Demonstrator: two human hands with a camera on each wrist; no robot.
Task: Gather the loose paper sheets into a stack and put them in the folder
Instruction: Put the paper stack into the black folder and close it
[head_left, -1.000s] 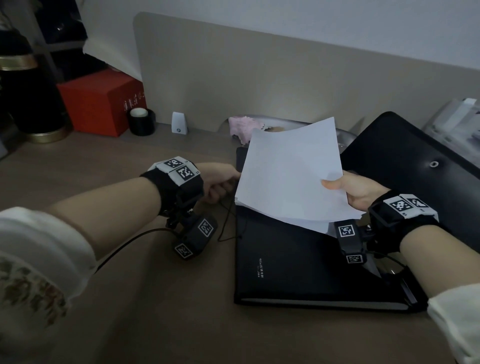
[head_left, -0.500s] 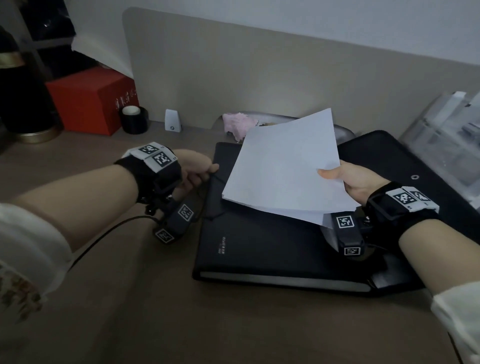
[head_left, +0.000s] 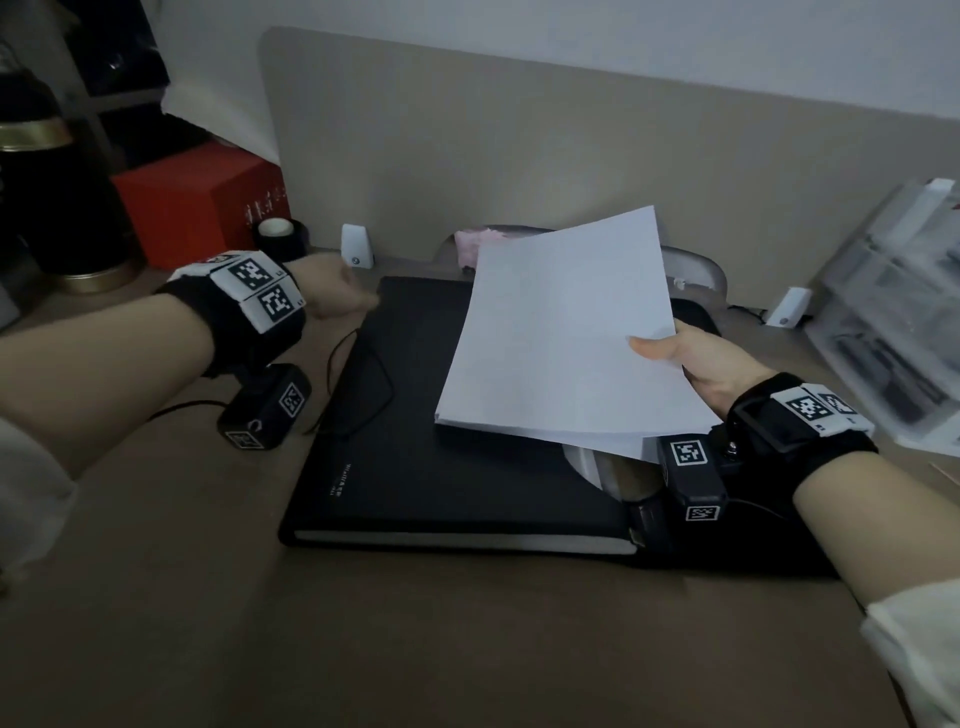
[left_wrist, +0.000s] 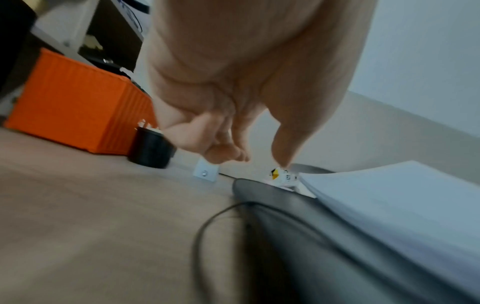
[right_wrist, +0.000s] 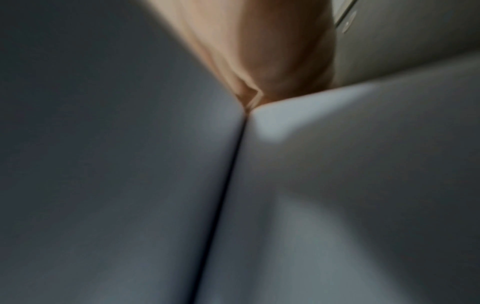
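Note:
My right hand (head_left: 691, 358) grips a stack of white paper sheets (head_left: 561, 338) by its right edge, thumb on top, and holds it tilted just above the black folder (head_left: 415, 441). The folder lies flat on the desk, and a part of it reaches right under my right forearm. My left hand (head_left: 337, 291) is at the folder's far left corner. In the left wrist view this left hand (left_wrist: 246, 144) has loosely curled fingers with nothing in them, above the folder (left_wrist: 298, 236) and beside the paper stack (left_wrist: 389, 205). The right wrist view is filled by blurred paper (right_wrist: 337, 164).
A thin black cable (head_left: 358, 384) loops over the folder's left side. At the back left stand a red box (head_left: 197, 202), a black tape roll (head_left: 278, 234) and a black vessel (head_left: 41, 182). Clear plastic trays (head_left: 893, 312) stand at the right, and a beige partition (head_left: 519, 156) runs behind.
The black cover that stood raised on the right has come down flat. My left hand has let go of the folder's left edge and moved to its far corner. The paper stays in my right hand.

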